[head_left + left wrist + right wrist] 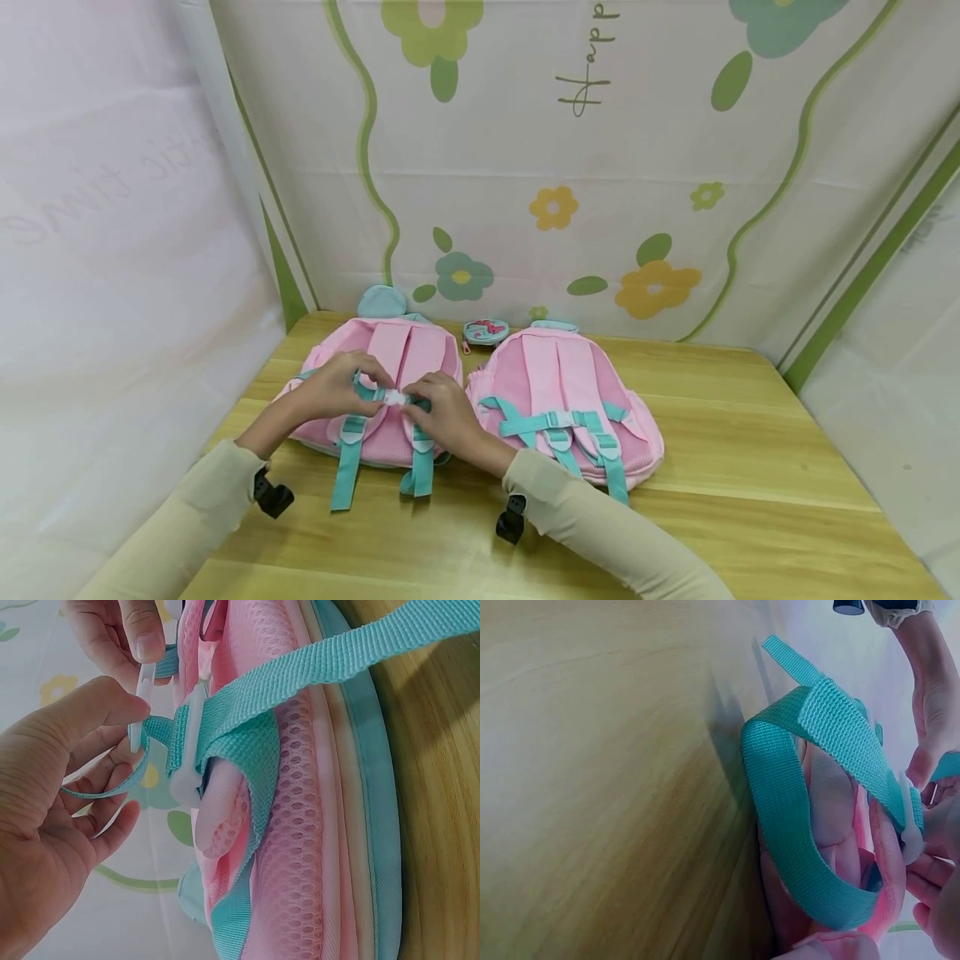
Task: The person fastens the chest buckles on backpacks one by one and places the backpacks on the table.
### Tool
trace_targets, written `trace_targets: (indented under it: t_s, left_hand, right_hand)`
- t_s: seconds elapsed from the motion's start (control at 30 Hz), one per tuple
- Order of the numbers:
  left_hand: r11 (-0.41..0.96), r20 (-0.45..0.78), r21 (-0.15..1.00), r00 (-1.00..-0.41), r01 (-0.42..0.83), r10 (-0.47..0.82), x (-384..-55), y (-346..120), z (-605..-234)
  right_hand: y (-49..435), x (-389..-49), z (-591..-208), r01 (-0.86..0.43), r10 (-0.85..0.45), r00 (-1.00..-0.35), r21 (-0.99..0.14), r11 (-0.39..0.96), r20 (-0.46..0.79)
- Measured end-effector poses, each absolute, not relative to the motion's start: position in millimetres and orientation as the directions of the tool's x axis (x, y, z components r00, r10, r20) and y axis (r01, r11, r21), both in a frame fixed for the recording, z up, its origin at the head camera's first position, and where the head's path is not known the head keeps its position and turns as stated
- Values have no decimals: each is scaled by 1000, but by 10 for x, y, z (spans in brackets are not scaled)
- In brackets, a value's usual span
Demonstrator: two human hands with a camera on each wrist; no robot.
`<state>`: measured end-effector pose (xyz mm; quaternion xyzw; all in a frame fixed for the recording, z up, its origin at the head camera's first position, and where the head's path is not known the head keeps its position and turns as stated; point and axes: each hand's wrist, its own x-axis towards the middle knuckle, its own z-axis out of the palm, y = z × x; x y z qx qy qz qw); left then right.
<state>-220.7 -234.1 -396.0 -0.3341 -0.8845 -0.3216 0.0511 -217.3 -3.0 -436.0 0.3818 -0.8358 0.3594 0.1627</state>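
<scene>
A pink backpack [381, 450] with teal straps lies with its shoulder straps facing up, at the left of the table. Over its middle, a white chest buckle [394, 397] spans between the two hands. My left hand [336, 388] pinches the buckle's left end between thumb and fingers, and a loop of teal webbing [139, 778] runs past those fingers. From the other side, my right hand [448, 417] pinches the right end, where its teal strap joins. The left wrist view shows the buckle edge-on, close to a white strap adjuster [191, 746].
Just right lies a second pink backpack [637, 446], its white chest buckle [564, 419] fastened across the straps. A small round teal pouch [486, 332] sits behind, between the bags. The wooden table [757, 467] meets a flowered curtain [510, 150] at the back.
</scene>
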Motion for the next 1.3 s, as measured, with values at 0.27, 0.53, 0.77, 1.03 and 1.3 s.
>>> trace_targets:
  t_s: [0.27,0.53,0.77,1.03,1.3]
  left_hand:
    - [568,296,549,-778,613,554,-2187,-2337,-3951]
    - [564,294,553,-777,613,557,-2187,-2329,-3941]
    - [555,276,567,-775,608,568,-2210,-2338,-3946]
    - [541,241,588,-769,601,592,-2214,-2331,-3918]
    - [529,216,609,-766,591,606,-2226,-2349,-3899]
  right_hand:
    - [-31,-2179,-4352,-769,-523,-639,-462,441,564]
    - [-30,-2190,-4350,-759,-523,-651,-478,442,551]
    - [-20,-2197,-4359,-759,-532,-651,-483,437,542]
    - [-4,-2203,-4365,-763,-546,-645,-492,420,535]
    - [16,-2197,-4336,-763,-567,-644,-487,426,514]
